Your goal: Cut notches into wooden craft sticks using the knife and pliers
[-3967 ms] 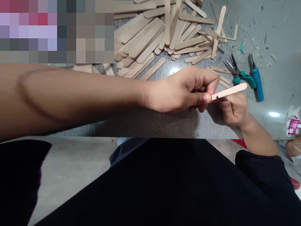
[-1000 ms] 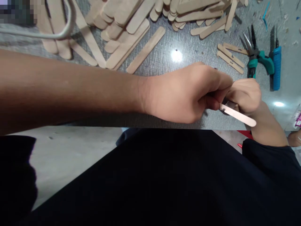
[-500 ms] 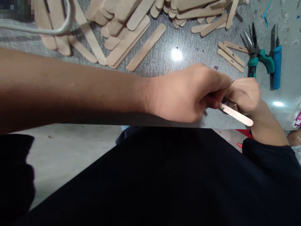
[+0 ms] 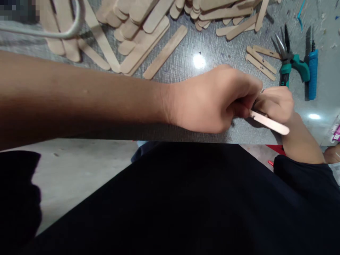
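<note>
Notched craft stick: right of centre in the frame, held above the desk, slanting down toward the lower right.
Left hand: centre of the frame, fingers clamped on the stick's upper-left end.
Right hand: right of centre, fingers curled; cannot tell whether clamped on anything.
Breakage risk: might snap at the dark notch if bent or twisted there.
Slip risk: possible, from pinching so short an end.
Lettering: nothing readable on long-nose pliers, upper right, or purple-and-white packet, right edge; too small.
</note>
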### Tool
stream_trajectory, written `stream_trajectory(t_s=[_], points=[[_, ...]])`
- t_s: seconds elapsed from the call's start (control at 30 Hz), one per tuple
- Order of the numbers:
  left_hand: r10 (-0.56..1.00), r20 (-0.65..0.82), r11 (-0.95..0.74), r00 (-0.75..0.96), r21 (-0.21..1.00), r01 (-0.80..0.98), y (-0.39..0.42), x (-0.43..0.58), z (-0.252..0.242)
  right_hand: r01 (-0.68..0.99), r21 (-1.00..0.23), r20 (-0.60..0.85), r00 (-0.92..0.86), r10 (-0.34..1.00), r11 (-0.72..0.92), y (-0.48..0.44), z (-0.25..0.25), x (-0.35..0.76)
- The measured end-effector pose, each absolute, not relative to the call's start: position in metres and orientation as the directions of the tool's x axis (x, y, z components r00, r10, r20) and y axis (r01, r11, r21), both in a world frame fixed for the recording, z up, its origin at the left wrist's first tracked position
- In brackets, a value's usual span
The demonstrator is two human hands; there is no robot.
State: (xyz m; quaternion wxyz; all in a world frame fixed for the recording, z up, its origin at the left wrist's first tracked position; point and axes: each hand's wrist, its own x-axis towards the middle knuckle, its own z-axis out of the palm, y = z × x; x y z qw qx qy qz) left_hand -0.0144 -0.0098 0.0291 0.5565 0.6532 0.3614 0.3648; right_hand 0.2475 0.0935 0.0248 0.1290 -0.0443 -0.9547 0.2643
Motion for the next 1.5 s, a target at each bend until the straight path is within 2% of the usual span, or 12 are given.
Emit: stream_trajectory(t_s=[0.13,0.2,0.23,0.27,0.4,0.5,0.57,0.87,1.03,1.3,1.4,1.5], points=[[0.938,0.246,-0.236,0.245,0.969,-0.072,-0.002,-0.011,0.021,0.153,-0.66,0.212,-0.902,0.378,0.736,0.086,0.029,0.242],[0.968,0.176,-0.147,0.179,0.976,-0.163,-0.001,-0.008,0.015,0.211,-0.732,0.179,-0.858,0.482,0.648,0.077,0.033,0.237],[0.978,0.162,-0.14,0.134,0.977,-0.161,-0.001,-0.007,0.011,0.235,-0.787,0.133,-0.838,0.529,0.57,0.071,0.035,0.234],[0.984,0.148,-0.132,0.103,0.98,-0.148,-0.001,-0.006,0.007,0.221,-0.919,0.009,-0.816,0.578,0.326,0.066,0.036,0.232],[0.971,0.239,-0.239,-0.01,0.971,0.0,-0.003,-0.008,-0.007,0.199,-0.978,-0.199,-0.848,0.491,-0.053,0.048,0.044,0.225],[0.975,0.216,-0.212,-0.043,0.974,0.074,-0.005,-0.01,-0.011,0.23,-0.858,-0.409,-0.847,0.34,-0.46,0.04,0.051,0.225],[0.981,0.188,-0.184,-0.047,0.98,0.08,-0.007,-0.01,-0.01,0.238,-0.758,-0.475,-0.84,0.263,-0.608,0.037,0.055,0.225],[0.984,0.148,-0.109,-0.103,0.943,0.314,-0.012,-0.01,0.001,0.166,-0.618,-0.469,-0.862,0.192,-0.768,0.036,0.062,0.219],[0.986,0.1,-0.052,-0.135,0.946,0.32,-0.011,-0.01,0.001,0.131,-0.543,-0.424,-0.896,0.136,-0.83,0.037,0.061,0.219],[0.986,0.111,-0.066,-0.125,0.945,0.321,-0.007,-0.006,0.004,0.083,-0.486,-0.301,-0.951,0.077,-0.87,0.031,0.052,0.219],[0.992,0.056,-0.02,-0.113,0.955,0.296,-0.009,-0.005,0.006,0.112,-0.474,-0.286,-0.958,0.032,-0.874,0.032,0.049,0.219],[0.991,0.073,-0.042,-0.116,0.967,0.25,-0.01,-0.004,0.005,0.174,-0.472,-0.312,-0.95,-0.021,-0.864,0.033,0.051,0.221]])
